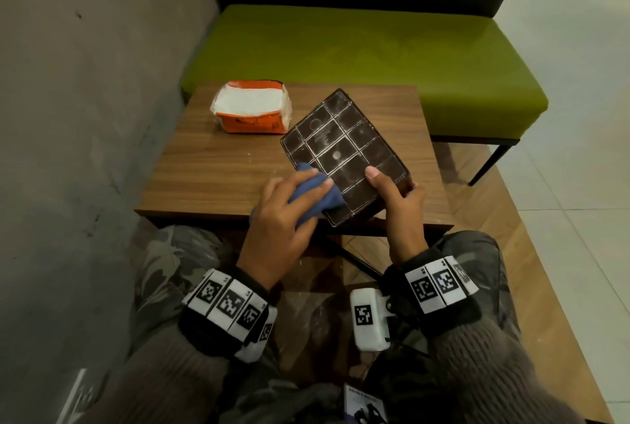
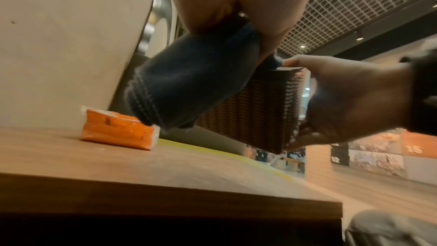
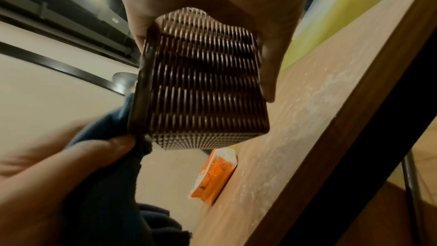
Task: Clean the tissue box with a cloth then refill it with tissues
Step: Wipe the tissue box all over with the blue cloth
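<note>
Centre frame, the right hand grips the dark tissue box tilted above the table; the left hand presses a bunched blue cloth against its gridded underside. The orange tissue pack lies upper left.

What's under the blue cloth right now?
The blue cloth lies on the tissue box, pressed by the left hand. Dusty grid panels show beside it; the patch beneath is covered.

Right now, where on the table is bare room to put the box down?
Bare wood lies left of the tissue box, between the tissue pack and the table's near edge. The near right corner is crowded by both hands.
</note>
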{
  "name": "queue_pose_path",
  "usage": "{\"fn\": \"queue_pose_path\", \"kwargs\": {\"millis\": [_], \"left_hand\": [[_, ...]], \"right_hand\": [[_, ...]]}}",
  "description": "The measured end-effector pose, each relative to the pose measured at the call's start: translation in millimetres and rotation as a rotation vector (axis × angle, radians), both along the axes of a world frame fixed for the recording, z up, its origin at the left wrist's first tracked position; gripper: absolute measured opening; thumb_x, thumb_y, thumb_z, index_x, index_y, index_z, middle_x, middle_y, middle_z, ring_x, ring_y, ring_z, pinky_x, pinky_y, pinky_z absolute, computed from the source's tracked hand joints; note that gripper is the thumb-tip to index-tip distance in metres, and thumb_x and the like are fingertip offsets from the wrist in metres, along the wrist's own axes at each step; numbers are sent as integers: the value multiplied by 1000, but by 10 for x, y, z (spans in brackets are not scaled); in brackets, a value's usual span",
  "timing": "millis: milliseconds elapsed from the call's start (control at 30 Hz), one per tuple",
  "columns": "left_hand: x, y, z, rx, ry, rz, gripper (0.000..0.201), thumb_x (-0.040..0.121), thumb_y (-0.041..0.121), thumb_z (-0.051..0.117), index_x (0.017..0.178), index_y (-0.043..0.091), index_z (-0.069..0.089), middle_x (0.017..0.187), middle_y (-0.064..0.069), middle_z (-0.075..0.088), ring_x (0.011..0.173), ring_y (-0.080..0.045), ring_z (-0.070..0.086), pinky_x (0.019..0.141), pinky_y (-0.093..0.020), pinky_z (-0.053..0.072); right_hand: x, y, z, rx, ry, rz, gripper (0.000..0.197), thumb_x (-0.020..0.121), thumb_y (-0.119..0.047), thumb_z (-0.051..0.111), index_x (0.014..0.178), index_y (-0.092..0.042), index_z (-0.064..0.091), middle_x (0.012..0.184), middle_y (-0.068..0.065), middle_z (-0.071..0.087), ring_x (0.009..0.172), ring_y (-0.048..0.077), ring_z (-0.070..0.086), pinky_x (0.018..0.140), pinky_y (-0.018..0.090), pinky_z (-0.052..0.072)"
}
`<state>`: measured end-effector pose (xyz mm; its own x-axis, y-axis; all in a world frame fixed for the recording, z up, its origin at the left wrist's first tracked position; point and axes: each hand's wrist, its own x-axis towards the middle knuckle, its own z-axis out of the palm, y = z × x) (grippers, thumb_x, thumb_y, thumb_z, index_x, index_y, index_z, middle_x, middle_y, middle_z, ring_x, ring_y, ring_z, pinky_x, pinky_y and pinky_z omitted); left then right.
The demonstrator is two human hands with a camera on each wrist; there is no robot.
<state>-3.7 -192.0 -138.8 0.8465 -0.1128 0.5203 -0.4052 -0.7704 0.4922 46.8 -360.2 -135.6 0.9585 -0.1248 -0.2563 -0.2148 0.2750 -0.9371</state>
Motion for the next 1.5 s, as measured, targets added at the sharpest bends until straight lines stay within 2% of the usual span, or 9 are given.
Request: {"fn": "queue_pose_path", "kwargs": {"millis": [200, 467, 633, 767, 967, 1033, 1167, 1333, 1500], "left_hand": [[-124, -106, 63, 93, -24, -125, 43, 78, 12, 57, 122, 12, 62, 121, -7, 57, 108, -20, 46, 96, -20, 36], [-131, -216, 168, 11, -10, -53, 42, 80, 9, 57, 122, 12, 61, 118, -6, 57, 108, -17, 46, 96, -16, 35], [-187, -158, 114, 14, 9, -43, 40, 81, 10, 57, 120, 15, 62, 116, -4, 57, 108, -14, 46, 94, -19, 40], [-54, -338, 327, -57, -29, 2, 41, 79, 7, 57, 120, 12, 61, 111, -5, 59, 103, -16, 50, 91, -19, 41], [-146, -242, 212, -106, -21, 34, 25, 76, 7, 62, 100, 8, 67, 100, -4, 62, 94, -16, 55, 83, -15, 41], [-110, -259, 240, -133, -30, 66, 25, 75, 4, 66, 100, 9, 67, 97, -4, 61, 91, -17, 55, 80, -14, 41], [43, -369, 384, -155, -82, 106, 26, 75, 1, 72, 100, 7, 68, 95, -7, 62, 90, -17, 54, 76, -16, 42], [-123, -297, 172, -120, -64, 69, 27, 77, 8, 65, 103, 8, 69, 98, -6, 61, 93, -14, 53, 81, -11, 41], [69, -338, 371, -170, -86, 95, 26, 76, 3, 71, 101, 7, 69, 95, -7, 62, 90, -17, 55, 75, -19, 45]], "right_hand": [[-2, 8, 6, -23, -5, -40, 99, 52, -50, 80, 130, -3, 43, 116, 14, 65, 95, 20, 69, 71, 26, 58], [-86, 21, 73, -88, -35, -37, 74, 72, -34, 78, 128, -6, 37, 104, 1, 59, 92, 12, 63, 68, 19, 50], [-80, -20, 96, -116, -67, 1, 95, 48, -53, 70, 126, -14, 32, 109, 1, 55, 99, 16, 60, 83, 38, 55], [-110, 38, 98, -168, -136, 20, 92, 48, -54, 64, 124, -10, 36, 104, 1, 58, 95, 16, 62, 75, 30, 51], [-73, -8, 141, -109, -98, 33, 75, 62, -38, 66, 125, -14, 34, 106, 3, 55, 95, 17, 60, 77, 37, 55], [-101, 18, 118, -129, -97, 73, 79, 60, -41, 68, 126, -13, 35, 107, 3, 55, 95, 16, 60, 76, 35, 54], [-185, 69, 88, -104, -72, 55, 88, 51, -56, 69, 124, -15, 41, 107, 1, 59, 96, 17, 63, 84, 48, 56], [-133, -36, 125, -120, -127, -19, 88, 52, -53, 76, 124, -15, 43, 108, -2, 62, 100, 16, 65, 87, 47, 55], [-189, 64, 77, -154, -116, 2, 86, 53, -55, 76, 123, -16, 44, 109, -1, 62, 101, 18, 65, 87, 53, 54]]}}
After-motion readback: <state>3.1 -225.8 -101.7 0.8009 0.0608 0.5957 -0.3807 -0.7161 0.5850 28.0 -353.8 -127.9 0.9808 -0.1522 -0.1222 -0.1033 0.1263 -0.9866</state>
